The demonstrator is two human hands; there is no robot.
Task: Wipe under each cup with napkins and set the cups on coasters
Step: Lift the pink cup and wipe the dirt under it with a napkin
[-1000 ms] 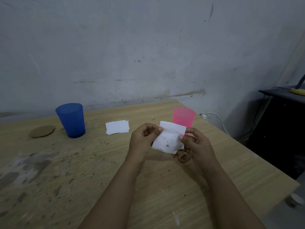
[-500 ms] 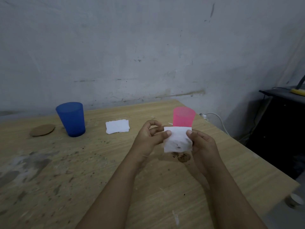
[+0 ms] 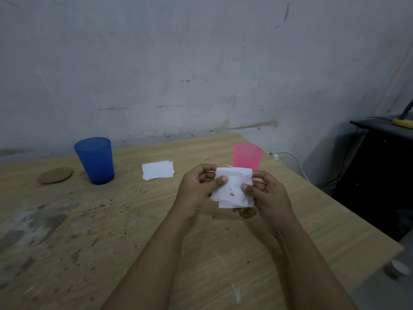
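Soiled white paper napkin (image 3: pixel 232 187): pinched at its two sides between thumb and fingers of your left hand (image 3: pixel 196 189) and right hand (image 3: pixel 266 193), raised above the wooden table (image 3: pixel 134 231), likely so you can fold the dirty face inward. Brown crumb patch (image 3: pixel 245 212): on the table directly beneath it. Translucent pink plastic cup (image 3: pixel 247 158): upright just behind the napkin, no coaster visible under it. Stack of clean white napkins (image 3: pixel 158 170): centre, between the cups. Blue plastic cup (image 3: pixel 95 159): upright at left. Round brown coaster (image 3: pixel 55 175): just beside it, unoccupied.
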